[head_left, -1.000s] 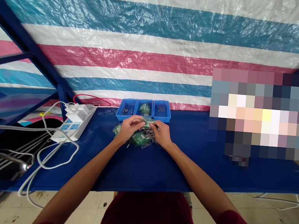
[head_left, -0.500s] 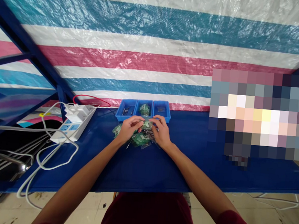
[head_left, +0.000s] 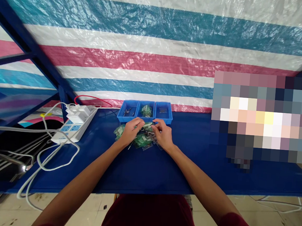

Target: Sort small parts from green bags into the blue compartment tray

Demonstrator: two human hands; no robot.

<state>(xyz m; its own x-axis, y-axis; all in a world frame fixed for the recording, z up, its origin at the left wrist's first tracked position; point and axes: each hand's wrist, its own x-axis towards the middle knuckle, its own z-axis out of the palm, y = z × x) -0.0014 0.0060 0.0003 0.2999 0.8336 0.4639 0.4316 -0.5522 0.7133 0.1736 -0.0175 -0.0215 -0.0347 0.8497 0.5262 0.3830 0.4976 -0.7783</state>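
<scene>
My left hand (head_left: pixel 131 131) is closed, its thumb and forefinger pinching the left side of a small green plastic packet (head_left: pixel 148 126). On the packet's other side, my right hand (head_left: pixel 164 135) has its fingers curled in a pinch at the edge. Below both hands lies a loose pile of green packets (head_left: pixel 140 140) mixed with clear packets (head_left: pixel 147 146) that hold small dark pieces. Part of this pile is hidden by my fingers. A thin metal rod (head_left: pixel 130 146) sticks out near my left wrist.
Behind the pile stand three joined blue bins: the left bin (head_left: pixel 121 117) holds small metal parts, the middle bin (head_left: pixel 145 119) green packets, the right bin (head_left: pixel 167 121) a clear packet. A white power strip (head_left: pixel 72 130) with cables lies left on the blue table (head_left: pixel 146 172). The right side is pixelated.
Both hands have shifted slightly, and the packet between them has tipped, now showing as a narrower strip. The pile and the bins stay in place.
</scene>
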